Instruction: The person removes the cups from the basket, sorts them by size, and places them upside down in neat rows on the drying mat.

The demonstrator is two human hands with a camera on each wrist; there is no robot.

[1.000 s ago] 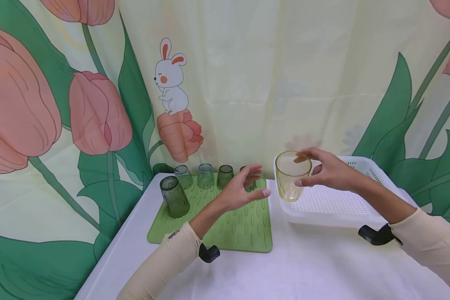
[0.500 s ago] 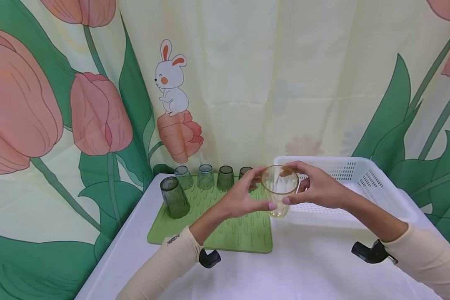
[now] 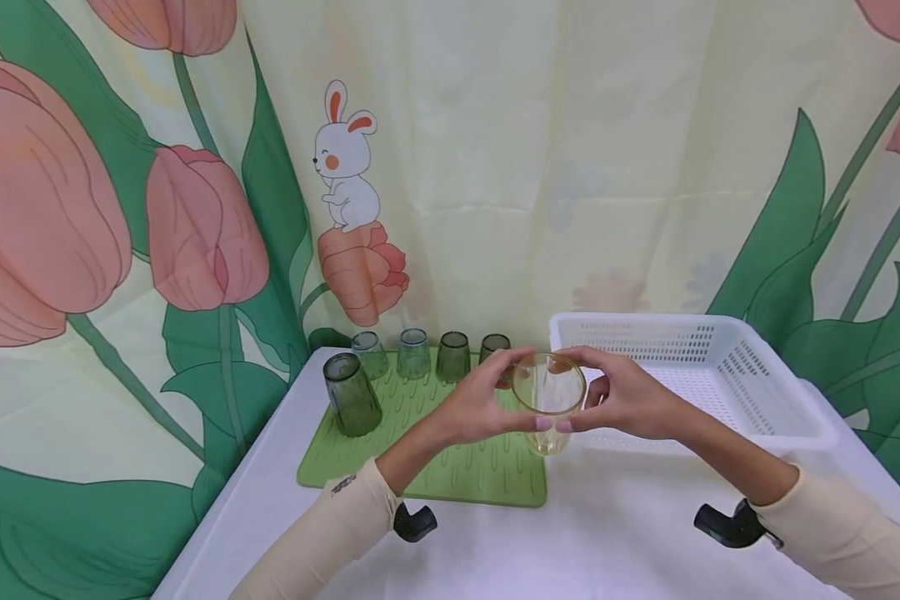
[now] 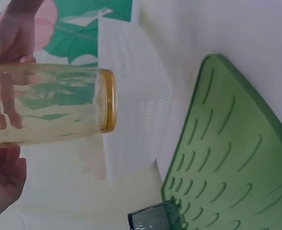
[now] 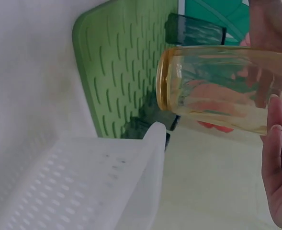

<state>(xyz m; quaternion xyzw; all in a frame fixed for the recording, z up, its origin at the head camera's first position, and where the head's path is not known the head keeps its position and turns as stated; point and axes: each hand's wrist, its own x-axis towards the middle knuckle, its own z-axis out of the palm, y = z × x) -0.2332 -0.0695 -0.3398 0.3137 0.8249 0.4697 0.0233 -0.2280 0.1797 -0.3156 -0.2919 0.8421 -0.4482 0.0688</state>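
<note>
A clear yellow drinking glass (image 3: 548, 387) is held up between both hands, above the gap between the green mat and the white basket, its rim upward. My left hand (image 3: 476, 404) grips its left side, the thumb in front and the fingers behind. From the right, my right hand (image 3: 630, 396) grips it the same way, the two thumb tips close together. In the left wrist view the glass (image 4: 54, 105) shows its thick amber base, well clear of the table. The right wrist view also shows the glass (image 5: 217, 91), with fingers against its upper part.
A ridged green drying mat (image 3: 487, 479) lies at left. On it stand a tall dark green glass (image 3: 352, 396) and a back row of several smaller glasses (image 3: 414, 354). To the right sits a white perforated basket (image 3: 645, 442). A printed curtain (image 3: 480, 167) hangs behind.
My right hand has brought the yellow glass left and down from over the basket. My left hand, earlier apart from it, has taken hold of its left side.
</note>
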